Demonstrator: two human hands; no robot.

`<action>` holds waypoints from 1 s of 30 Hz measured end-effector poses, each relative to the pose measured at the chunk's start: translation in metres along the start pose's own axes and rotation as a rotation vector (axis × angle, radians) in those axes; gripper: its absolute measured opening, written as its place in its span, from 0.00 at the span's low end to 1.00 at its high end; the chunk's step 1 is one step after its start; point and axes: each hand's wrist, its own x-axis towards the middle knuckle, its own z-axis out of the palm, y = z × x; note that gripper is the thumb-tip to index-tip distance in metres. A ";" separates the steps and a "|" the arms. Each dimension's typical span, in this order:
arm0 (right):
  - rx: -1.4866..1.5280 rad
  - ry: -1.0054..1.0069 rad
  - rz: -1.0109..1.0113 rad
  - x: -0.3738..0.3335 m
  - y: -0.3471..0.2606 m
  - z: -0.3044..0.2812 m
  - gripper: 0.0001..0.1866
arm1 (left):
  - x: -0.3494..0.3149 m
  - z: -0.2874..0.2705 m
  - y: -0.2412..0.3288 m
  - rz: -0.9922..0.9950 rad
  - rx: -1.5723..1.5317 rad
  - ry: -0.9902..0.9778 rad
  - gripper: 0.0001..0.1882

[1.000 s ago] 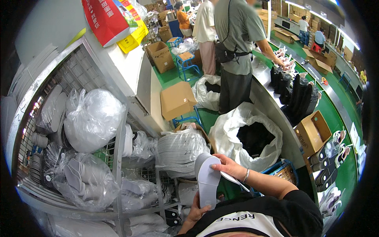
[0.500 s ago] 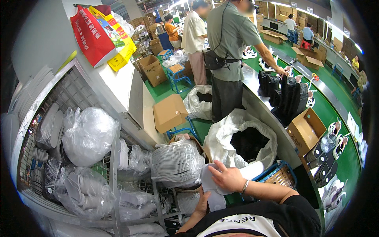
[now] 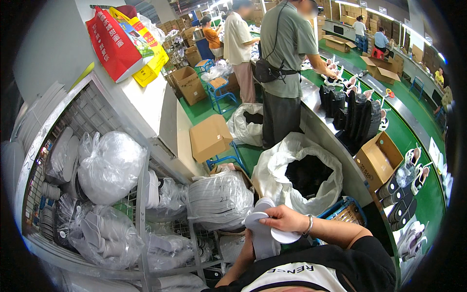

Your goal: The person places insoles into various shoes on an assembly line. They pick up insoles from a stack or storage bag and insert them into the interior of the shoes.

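Note:
Close to my body I hold several pale grey insoles. My right hand is closed on the edge of the upper insoles, thumb on top, and their rounded ends fan out around its fingers. From the lower left, my left hand grips the side of the lower insoles; most of its fingers are hidden behind them. Just beyond stands a plastic-wrapped stack of grey insoles in a carton.
A white sack with black contents stands ahead, by a blue crate. Bagged insoles fill a wire rack on the left. On the right runs a green conveyor with shoes. A co-worker stands at the line.
My right hand has turned from lying across the insoles with fingers spread to gripping their edge. The insole jutting right has swung inward. The co-worker's hand has moved from the black stacks toward the shoes.

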 end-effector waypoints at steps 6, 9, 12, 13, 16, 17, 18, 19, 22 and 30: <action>0.257 0.055 -0.060 -0.003 -0.017 -0.002 0.12 | 0.004 -0.013 -0.010 0.110 0.044 -0.069 0.42; 0.202 0.224 -0.101 -0.002 -0.015 -0.016 0.12 | -0.001 -0.009 -0.007 0.094 0.090 -0.022 0.40; 0.397 0.435 -0.302 0.004 -0.045 -0.055 0.09 | -0.006 -0.006 -0.002 0.096 0.121 0.010 0.39; 0.491 0.522 -0.262 -0.002 -0.058 -0.069 0.08 | -0.006 -0.005 0.000 0.098 0.129 0.015 0.38; 0.518 0.332 -0.192 -0.017 -0.086 -0.103 0.12 | -0.009 -0.009 0.009 0.118 0.144 0.074 0.37; 0.533 0.268 -0.097 -0.013 -0.078 -0.100 0.15 | -0.011 -0.016 0.014 0.119 0.070 0.068 0.31; 0.541 0.209 -0.002 -0.008 -0.065 -0.096 0.19 | -0.013 -0.015 0.018 0.137 0.049 0.074 0.31; 0.427 0.175 0.096 -0.003 -0.036 -0.088 0.27 | -0.011 -0.013 0.021 0.150 0.026 0.072 0.31; 0.375 -0.089 0.391 0.001 0.037 -0.044 0.43 | -0.002 -0.011 0.029 0.158 0.081 0.036 0.29; 0.554 -0.278 0.473 0.011 0.061 -0.006 0.35 | 0.028 -0.015 0.048 0.354 0.473 -0.072 0.45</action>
